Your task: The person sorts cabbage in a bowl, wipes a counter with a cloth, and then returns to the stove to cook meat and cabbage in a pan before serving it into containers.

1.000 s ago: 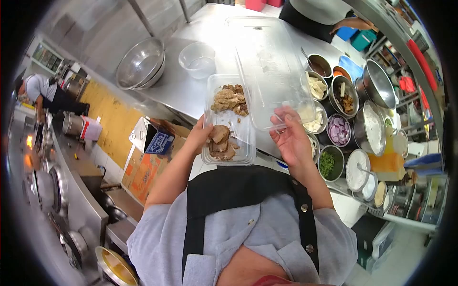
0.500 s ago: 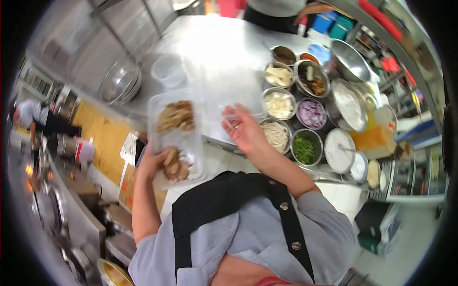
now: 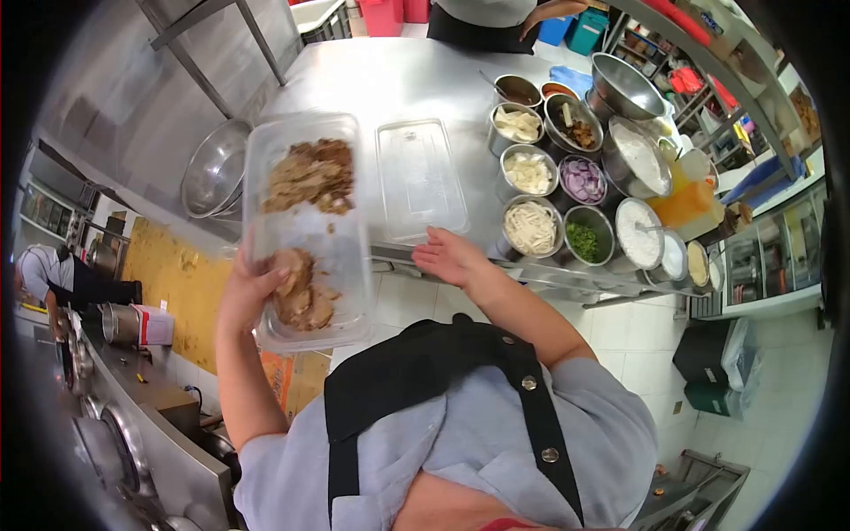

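Container, clear plastic (image 3: pixel 354 265), one: left of centre in the frame, held up by the left hand (image 3: pixel 241 296), whose grip I record as pinching the left side wall, thumb inside, remaining fingers mostly hidden; I cannot tell whether the thumb touches meat. Contents, two portions: shredded brown meat (image 3: pixel 310 177) in the upper part, sliced meat (image 3: pixel 303 296) in the lower. Right hand (image 3: pixel 450 257), centre of frame: unloaded, palm turned up, fingers loosely extended, just beside the lower edge of a clear lid (image 3: pixel 421 173). Said lid lies flat on the steel table (image 3: pixel 381 80). Metal bowl (image 3: pixel 212 168), upper left, beside the container. Right of centre I list pots of white strips (image 3: pixel 530 226), purple onion (image 3: pixel 583 180) and chopped greens (image 3: pixel 584 243). Co-worker (image 3: pixel 482 13), standing, top edge; second person (image 3: pixel 49 265), bent over, far left.
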